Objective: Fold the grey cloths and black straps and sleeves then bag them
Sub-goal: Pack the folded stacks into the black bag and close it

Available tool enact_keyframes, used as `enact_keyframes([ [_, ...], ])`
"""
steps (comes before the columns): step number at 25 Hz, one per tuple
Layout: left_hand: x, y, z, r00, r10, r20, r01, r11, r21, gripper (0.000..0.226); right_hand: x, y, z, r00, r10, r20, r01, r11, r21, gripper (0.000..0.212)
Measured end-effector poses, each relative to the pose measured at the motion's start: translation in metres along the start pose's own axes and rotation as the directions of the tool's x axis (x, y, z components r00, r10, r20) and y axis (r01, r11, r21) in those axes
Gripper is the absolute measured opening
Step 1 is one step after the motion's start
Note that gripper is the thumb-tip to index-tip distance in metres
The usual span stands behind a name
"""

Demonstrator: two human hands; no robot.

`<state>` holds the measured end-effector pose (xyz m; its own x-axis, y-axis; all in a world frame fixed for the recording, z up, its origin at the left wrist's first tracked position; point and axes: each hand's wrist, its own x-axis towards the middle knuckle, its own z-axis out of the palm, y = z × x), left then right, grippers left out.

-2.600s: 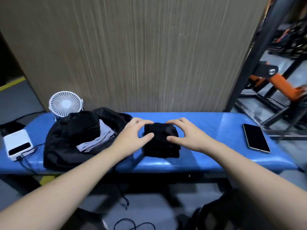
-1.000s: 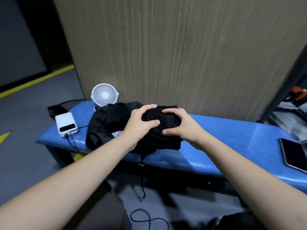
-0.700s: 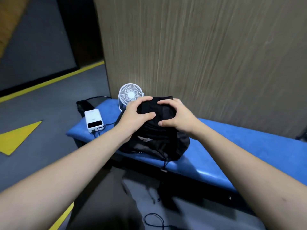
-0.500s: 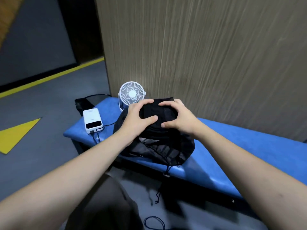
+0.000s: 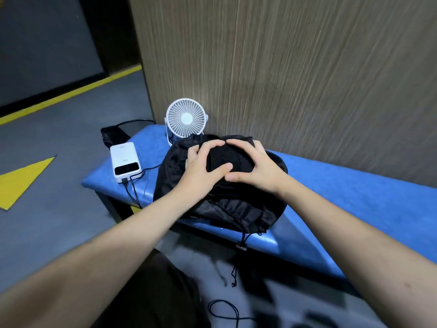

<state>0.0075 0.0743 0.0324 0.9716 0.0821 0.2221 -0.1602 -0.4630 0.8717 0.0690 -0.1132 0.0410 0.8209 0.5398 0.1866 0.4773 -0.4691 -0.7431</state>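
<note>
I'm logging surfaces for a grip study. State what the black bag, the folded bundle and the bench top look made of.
Black bag: thin synthetic weave, likely nylon; faint sheen, fine crinkles.
Folded black bundle: soft matte fabric, no shine.
Bench top: blue vinyl-like padding; smooth, glossy highlights at its edge.

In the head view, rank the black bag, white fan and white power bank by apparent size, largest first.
1. black bag, clearly largest.
2. white fan and white power bank look about alike; the fan stands farther back, so I won't rank them.

Wood-grain panel wall (image 5: 295, 67) behind blue padded desk (image 5: 354, 192). Grey floor (image 5: 59, 138) marked with yellow line (image 5: 71, 94) and yellow triangle (image 5: 21, 181). Lighting dim.
</note>
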Motion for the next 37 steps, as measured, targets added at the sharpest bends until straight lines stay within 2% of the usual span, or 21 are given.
enact_keyframes([
  [4, -0.006, 0.001, -0.015, 0.997, 0.008, 0.081, -0.014, 0.998, 0.069, 0.051, 0.003, -0.001, 0.01, 0.999, 0.002, -0.035, -0.003, 0.999, -0.037, 0.087],
  [9, -0.027, -0.012, -0.052, 0.981, 0.146, 0.131, -0.172, 0.961, 0.219, 0.066, 0.002, -0.008, 0.009, 0.999, 0.04, -0.036, -0.041, 0.999, -0.035, 0.082],
  [12, -0.035, -0.023, -0.081, 0.978, 0.118, 0.171, -0.174, 0.915, 0.364, 0.06, 0.003, -0.009, 0.011, 0.998, 0.052, -0.038, -0.054, 0.998, -0.037, 0.081],
  [13, -0.036, -0.026, -0.09, 0.973, 0.124, 0.195, -0.201, 0.868, 0.453, 0.055, 0.003, -0.009, 0.011, 0.998, 0.056, -0.041, -0.058, 0.997, -0.041, 0.081],
  [15, -0.04, -0.032, -0.102, 0.925, 0.189, 0.328, -0.36, 0.706, 0.609, 0.049, 0.003, -0.011, 0.011, 0.997, 0.068, -0.041, -0.07, 0.996, -0.053, 0.081],
  [17, -0.044, -0.04, -0.104, 0.83, 0.252, 0.498, -0.547, 0.541, 0.639, 0.057, 0.003, -0.013, 0.011, 0.996, 0.077, -0.039, -0.08, 0.994, -0.071, 0.08],
  [20, -0.044, -0.051, -0.097, 0.758, 0.283, 0.587, -0.647, 0.444, 0.621, 0.072, 0.006, -0.016, 0.013, 0.995, 0.089, -0.044, -0.093, 0.991, -0.099, 0.082],
  [22, -0.045, -0.05, -0.088, 0.771, 0.253, 0.584, -0.627, 0.457, 0.631, 0.074, 0.008, -0.018, 0.014, 0.994, 0.097, -0.05, -0.103, 0.989, -0.11, 0.082],
  [25, -0.041, -0.044, -0.08, 0.814, 0.152, 0.56, -0.545, 0.531, 0.649, 0.069, 0.009, -0.02, 0.014, 0.992, 0.117, -0.046, -0.122, 0.984, -0.128, 0.085],
  [28, -0.038, -0.039, -0.077, 0.799, 0.046, 0.599, -0.526, 0.537, 0.66, 0.078, 0.01, -0.019, 0.014, 0.992, 0.12, -0.043, -0.125, 0.983, -0.133, 0.086],
  [30, -0.037, -0.039, -0.078, 0.815, -0.02, 0.579, -0.428, 0.653, 0.625, 0.084, 0.011, -0.019, 0.014, 0.992, 0.119, -0.044, -0.124, 0.982, -0.14, 0.087],
  [31, -0.034, -0.04, -0.078, 0.819, -0.027, 0.572, -0.399, 0.69, 0.604, 0.075, 0.011, -0.019, 0.015, 0.992, 0.122, -0.046, -0.127, 0.982, -0.139, 0.087],
  [33, -0.03, -0.042, -0.071, 0.808, -0.042, 0.587, -0.427, 0.645, 0.634, 0.049, 0.013, -0.018, 0.016, 0.991, 0.125, -0.053, -0.131, 0.983, -0.128, 0.087],
  [35, -0.032, -0.042, -0.062, 0.811, -0.102, 0.577, -0.435, 0.555, 0.709, 0.039, 0.013, -0.018, 0.016, 0.991, 0.122, -0.053, -0.128, 0.985, -0.12, 0.086],
  [37, -0.033, -0.041, -0.059, 0.833, -0.09, 0.547, -0.435, 0.503, 0.746, 0.027, 0.013, -0.019, 0.017, 0.992, 0.118, -0.053, -0.123, 0.986, -0.116, 0.084],
])
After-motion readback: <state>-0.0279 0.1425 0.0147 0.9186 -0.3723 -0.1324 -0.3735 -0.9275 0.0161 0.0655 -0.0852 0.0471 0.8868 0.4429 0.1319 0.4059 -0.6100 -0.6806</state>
